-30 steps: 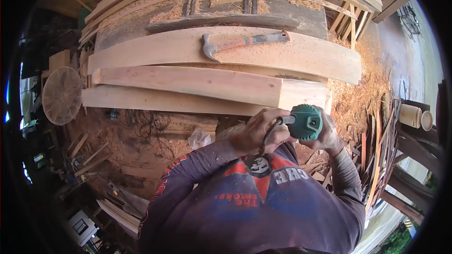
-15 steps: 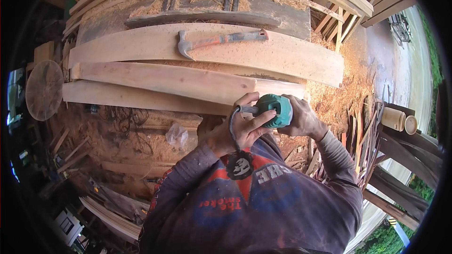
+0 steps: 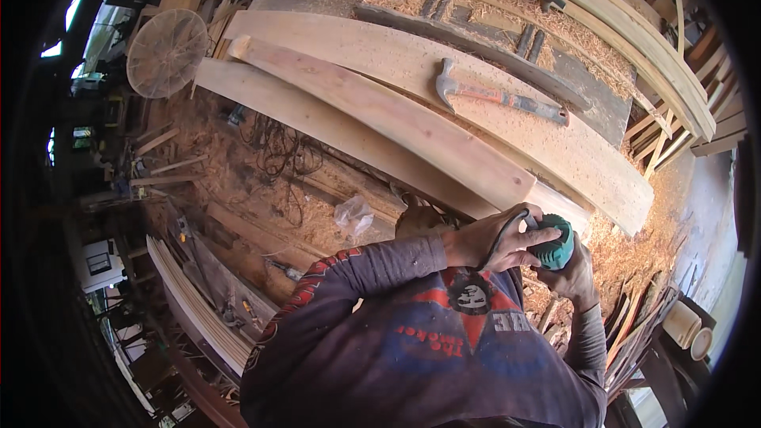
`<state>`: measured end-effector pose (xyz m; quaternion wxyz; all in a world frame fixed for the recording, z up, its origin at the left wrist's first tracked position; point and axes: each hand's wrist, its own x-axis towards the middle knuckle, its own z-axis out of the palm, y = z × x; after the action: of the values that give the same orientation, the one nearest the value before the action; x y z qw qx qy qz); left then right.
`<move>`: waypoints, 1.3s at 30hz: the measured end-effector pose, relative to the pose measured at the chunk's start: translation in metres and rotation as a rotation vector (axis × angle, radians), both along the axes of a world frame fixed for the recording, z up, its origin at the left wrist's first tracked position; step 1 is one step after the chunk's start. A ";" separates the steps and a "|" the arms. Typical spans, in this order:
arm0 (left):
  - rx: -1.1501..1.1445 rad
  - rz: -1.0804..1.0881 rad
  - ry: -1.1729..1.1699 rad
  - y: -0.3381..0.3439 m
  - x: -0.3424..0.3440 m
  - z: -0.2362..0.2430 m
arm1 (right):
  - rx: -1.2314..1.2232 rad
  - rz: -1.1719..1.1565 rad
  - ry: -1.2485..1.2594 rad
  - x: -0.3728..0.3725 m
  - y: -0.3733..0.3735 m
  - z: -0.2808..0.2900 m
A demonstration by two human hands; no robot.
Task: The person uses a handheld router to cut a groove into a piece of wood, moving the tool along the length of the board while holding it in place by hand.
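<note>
My right hand [image 3: 572, 279] is wrapped around the body of a corded power tool [image 3: 555, 244] with a teal ribbed housing; its working end is hidden. My left hand [image 3: 493, 239] is at the rear of the tool, fingers curled about the dark power cord [image 3: 504, 239] where it leaves the housing, one finger reaching onto the housing. The cord loops over the hand. Just beyond both hands lies the near end of a long pale plank [image 3: 396, 123], on top of other planks. A claw hammer [image 3: 503, 95] rests on the wide board [image 3: 341, 40] behind it.
Wood shavings [image 3: 634, 254] cover the ground. Long battens [image 3: 610, 16] lie across the far side. A round mesh guard [image 3: 166, 54] stands at far left. Tangled cables [image 3: 277, 158] and a clear plastic bag [image 3: 353, 214] lie left of my arms. Scrap strips [image 3: 634, 325] are stacked at right.
The whole view has swung, so the planks now slant down to the right and my hands appear farther right. Both hands stay on the tool and its cord.
</note>
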<state>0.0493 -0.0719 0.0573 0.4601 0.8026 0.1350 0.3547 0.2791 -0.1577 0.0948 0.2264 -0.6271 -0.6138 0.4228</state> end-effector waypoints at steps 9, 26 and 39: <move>0.147 0.271 0.300 0.034 -0.031 -0.005 | -0.219 -0.373 0.218 -0.018 0.029 0.002; -0.221 0.751 0.382 0.003 -0.114 -0.034 | -0.342 -0.625 0.217 0.066 0.102 -0.096; -0.350 0.240 0.473 -0.042 -0.062 -0.054 | -0.065 -0.607 -0.028 0.093 0.102 -0.180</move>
<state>-0.0126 -0.1139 0.0035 0.5018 0.7500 0.3909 0.1813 0.3720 -0.0553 -0.0855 0.3139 -0.7944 -0.3877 0.3466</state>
